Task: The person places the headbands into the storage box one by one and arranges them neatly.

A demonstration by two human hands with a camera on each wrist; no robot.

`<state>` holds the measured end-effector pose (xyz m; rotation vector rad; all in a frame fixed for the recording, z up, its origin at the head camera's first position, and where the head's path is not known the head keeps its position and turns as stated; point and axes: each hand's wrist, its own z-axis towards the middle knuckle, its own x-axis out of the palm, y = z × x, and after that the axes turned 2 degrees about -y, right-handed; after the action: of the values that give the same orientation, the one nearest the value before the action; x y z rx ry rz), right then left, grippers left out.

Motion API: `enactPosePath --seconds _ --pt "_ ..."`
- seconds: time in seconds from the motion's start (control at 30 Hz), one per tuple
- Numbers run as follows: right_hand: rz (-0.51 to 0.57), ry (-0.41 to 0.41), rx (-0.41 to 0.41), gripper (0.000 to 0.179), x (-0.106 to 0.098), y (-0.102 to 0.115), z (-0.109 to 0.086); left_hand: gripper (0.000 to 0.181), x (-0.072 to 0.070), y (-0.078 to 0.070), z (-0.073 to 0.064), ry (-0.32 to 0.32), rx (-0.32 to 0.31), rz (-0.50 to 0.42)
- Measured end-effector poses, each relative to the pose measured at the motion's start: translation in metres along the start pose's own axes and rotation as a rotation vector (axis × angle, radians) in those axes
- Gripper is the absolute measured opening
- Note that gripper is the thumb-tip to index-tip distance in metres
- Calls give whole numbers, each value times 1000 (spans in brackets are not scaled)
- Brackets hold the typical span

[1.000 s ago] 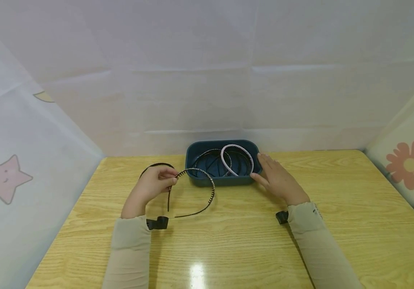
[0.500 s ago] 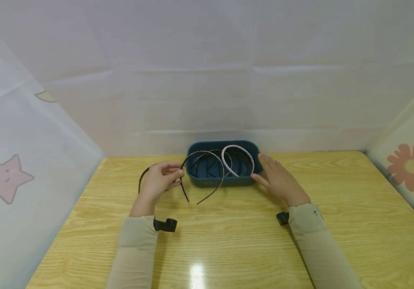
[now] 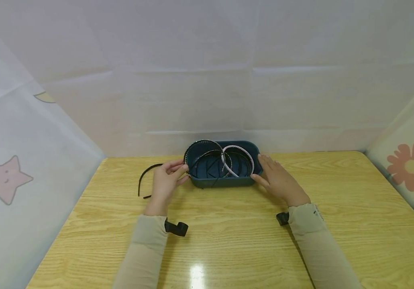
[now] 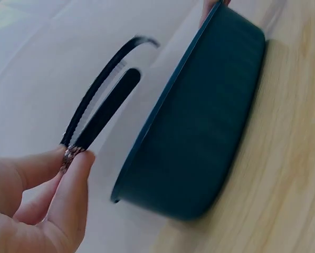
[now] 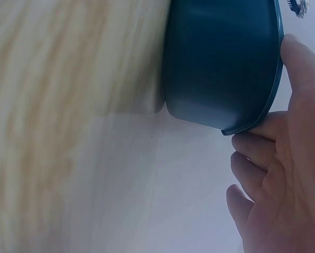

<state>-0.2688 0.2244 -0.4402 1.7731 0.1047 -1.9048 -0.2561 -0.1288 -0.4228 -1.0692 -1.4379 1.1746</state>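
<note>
My left hand (image 3: 168,180) pinches a thin black headband (image 4: 107,113) with glittery trim between thumb and fingers. In the head view, this headband arches over the left end of a dark blue plastic box (image 3: 221,182). A white ribbed headband (image 3: 233,146) leans inside the box, with several dark headbands around it. My right hand (image 3: 282,180) rests against the box's right end, its thumb at the near rim and the other fingers extended along the outside. Another black headband (image 3: 140,178) lies on the table left of the box, partly hidden behind my left hand.
The box stands on a wood-grain table (image 3: 221,241) near its back edge, close to a pale hanging sheet (image 3: 192,100). Side sheets with a pink star (image 3: 4,179) and a red flower (image 3: 411,165) flank the table.
My left hand has moved rightward and slightly up, carrying the glittery headband from left of the box to over its left end. The right hand has stayed at the box's right end.
</note>
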Motion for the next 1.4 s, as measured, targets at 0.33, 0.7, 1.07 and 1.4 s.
enactPosePath --seconds 0.33,0.7,1.07,1.4 --pt "10 -3 -2 81 0 0 0 41 24 9 -1 -97 52 -164" --pt "13 14 9 82 0 2 0 36 29 15 -1 -148 117 -183" --pt "18 13 9 84 0 2 0 38 28 20 4 -141 172 -31" --pt "24 5 2 83 -1 5 0 40 27 19 4 -145 274 220"
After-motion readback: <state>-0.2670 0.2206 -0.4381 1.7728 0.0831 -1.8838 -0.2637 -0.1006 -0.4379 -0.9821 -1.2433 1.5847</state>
